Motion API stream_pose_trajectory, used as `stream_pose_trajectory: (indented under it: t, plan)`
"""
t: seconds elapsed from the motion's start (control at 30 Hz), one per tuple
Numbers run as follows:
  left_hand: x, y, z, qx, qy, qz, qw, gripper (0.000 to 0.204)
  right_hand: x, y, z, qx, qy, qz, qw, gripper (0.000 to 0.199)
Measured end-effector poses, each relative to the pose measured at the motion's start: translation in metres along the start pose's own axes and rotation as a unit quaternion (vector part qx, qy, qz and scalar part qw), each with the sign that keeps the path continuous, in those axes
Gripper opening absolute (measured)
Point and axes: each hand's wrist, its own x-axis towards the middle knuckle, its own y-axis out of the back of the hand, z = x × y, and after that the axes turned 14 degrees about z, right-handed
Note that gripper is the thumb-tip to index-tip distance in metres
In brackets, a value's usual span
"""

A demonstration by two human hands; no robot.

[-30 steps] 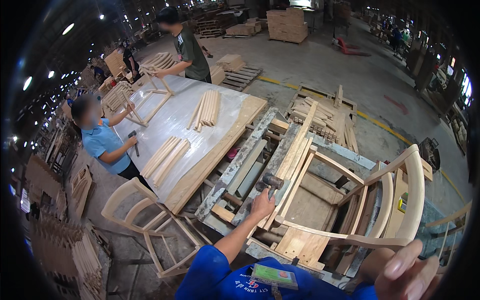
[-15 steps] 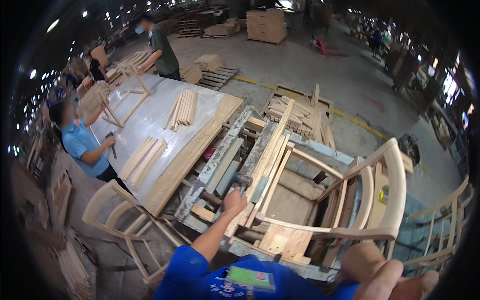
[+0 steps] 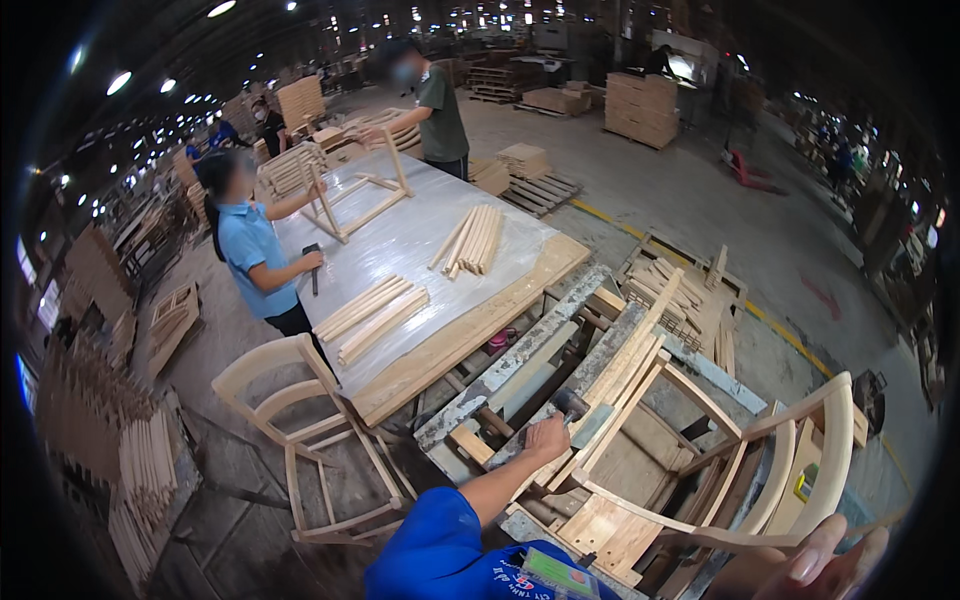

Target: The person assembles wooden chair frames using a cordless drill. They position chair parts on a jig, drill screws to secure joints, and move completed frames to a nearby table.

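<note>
My left hand (image 3: 548,437) is closed round the handle of a dark-headed hammer (image 3: 569,404), held over the near side of a worn work bench (image 3: 545,350). A pale wooden chair frame (image 3: 840,455) lies on the bench to the right, its curved back rail toward the right edge. My right hand (image 3: 832,556) is at the near corner of that rail, thumb on one side and fingers on the other, seemingly gripping it. The hand hides the corner, and its lower part is cut off by the picture's edge.
A second chair frame (image 3: 290,405) stands on the floor at left. Beyond it, a film-covered table (image 3: 400,245) carries wooden sticks (image 3: 470,240). One co-worker (image 3: 255,255) holds a hammer (image 3: 313,268); another (image 3: 440,115) handles a wooden frame (image 3: 365,190). Wood pieces (image 3: 680,300) fill a crate behind the bench.
The view has swung left, so the whole scene sits farther right and lower. My right hand has come to the chair rail's near corner. My left hand still holds the hammer.
</note>
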Motion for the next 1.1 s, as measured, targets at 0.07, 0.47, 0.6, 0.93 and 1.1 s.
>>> stream_pose_trajectory:
  t: [0.07, 0.47, 0.6, 0.93, 1.1]
  plan:
    - [0.001, -0.002, 0.003, -0.004, 0.000, 0.006, 1.000, 0.030, -0.002, -0.003, 0.006, 0.007, -0.006, -0.004, 1.000, 0.030]
    - [-0.007, -0.017, 0.008, 0.025, -0.012, 0.082, 0.996, 0.027, -0.017, -0.025, 0.014, 0.021, -0.022, -0.003, 1.000, 0.030]
    - [-0.020, -0.015, 0.009, 0.060, -0.129, 0.131, 0.981, 0.027, -0.024, -0.034, -0.014, 0.003, -0.006, -0.008, 1.000, 0.031]
    - [-0.074, -0.017, -0.033, 0.063, -0.258, 0.219, 0.939, 0.047, -0.110, 0.042, -0.178, -0.360, -0.180, 0.078, 0.912, 0.037]
    - [-0.142, -0.031, 0.011, -0.012, -0.293, 0.089, 0.952, 0.040, -0.223, 0.068, -0.307, -0.599, -0.385, 0.231, 0.663, 0.047]
